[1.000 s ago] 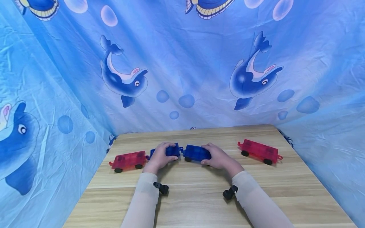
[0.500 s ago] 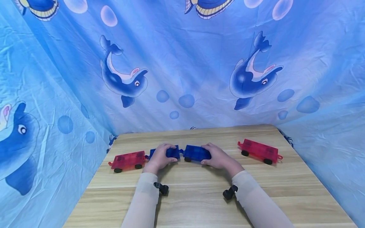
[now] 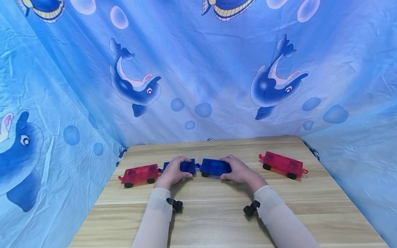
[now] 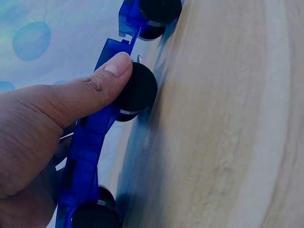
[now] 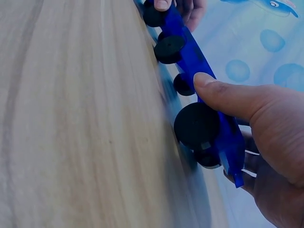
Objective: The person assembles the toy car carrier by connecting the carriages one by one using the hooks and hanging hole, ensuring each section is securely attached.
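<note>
Two translucent blue toy train cars with black wheels stand end to end at the table's middle, their couplings meeting between the hands. My left hand (image 3: 174, 171) grips the left blue car (image 3: 187, 166), thumb along its near side above a wheel, as the left wrist view shows. My right hand (image 3: 237, 169) holds the right blue car (image 3: 214, 166) by its right half, thumb in front and fingers behind. A red toy train car (image 3: 141, 174) adjoins the left blue car's outer end, coupling to coupling. The right blue car's free coupling (image 5: 238, 179) shows in the right wrist view.
Another red train car (image 3: 281, 164) stands apart at the right, slightly angled. The wooden table (image 3: 211, 217) ends at the back against a blue curtain (image 3: 204, 69) printed with dolphins, which also closes off both sides. Each wrist carries a small black camera.
The left blue car's right end has come down from a slightly raised position, and its coupling now lines up with the right blue car's. The right hand and both red cars stay put.
</note>
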### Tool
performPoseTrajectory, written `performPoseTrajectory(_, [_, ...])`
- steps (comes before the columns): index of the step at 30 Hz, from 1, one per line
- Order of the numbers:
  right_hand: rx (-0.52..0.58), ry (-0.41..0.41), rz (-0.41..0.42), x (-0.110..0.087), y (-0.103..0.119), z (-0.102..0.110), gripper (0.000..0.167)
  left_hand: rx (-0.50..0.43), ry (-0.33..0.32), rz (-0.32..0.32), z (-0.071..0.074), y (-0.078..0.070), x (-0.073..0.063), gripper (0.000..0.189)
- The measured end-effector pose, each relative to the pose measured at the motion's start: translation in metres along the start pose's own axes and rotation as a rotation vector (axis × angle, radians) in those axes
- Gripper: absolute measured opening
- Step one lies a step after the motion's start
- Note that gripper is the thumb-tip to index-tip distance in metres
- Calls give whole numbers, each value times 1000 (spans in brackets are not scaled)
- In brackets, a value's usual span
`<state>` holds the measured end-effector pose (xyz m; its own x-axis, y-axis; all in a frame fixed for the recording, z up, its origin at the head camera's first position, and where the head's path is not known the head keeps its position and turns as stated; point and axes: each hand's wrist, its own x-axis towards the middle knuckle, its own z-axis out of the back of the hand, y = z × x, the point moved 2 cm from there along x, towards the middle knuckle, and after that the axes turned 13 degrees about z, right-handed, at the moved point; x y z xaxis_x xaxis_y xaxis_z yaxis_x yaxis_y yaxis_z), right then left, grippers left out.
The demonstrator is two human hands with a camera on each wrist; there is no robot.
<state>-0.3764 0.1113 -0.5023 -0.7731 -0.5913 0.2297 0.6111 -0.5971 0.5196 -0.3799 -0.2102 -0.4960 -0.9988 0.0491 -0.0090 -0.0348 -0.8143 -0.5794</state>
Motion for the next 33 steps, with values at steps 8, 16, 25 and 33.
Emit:
performPoseTrajectory(8, [19, -7, -33, -1, -4, 5, 83, -6, 16, 14, 2, -1, -1, 62])
performPoseTrajectory(16, [7, -28, -54, -2, -9, 7, 84, -11, 21, 10, 2, -1, -1, 61])
performPoseTrajectory(25, [-6, -78, -41, -1, -14, 6, 81, -16, 19, -2, 0, -2, 0, 61])
performPoseTrajectory(33, [-7, -69, -31, -3, -15, 10, 83, -15, 13, 19, 2, -2, -1, 63])
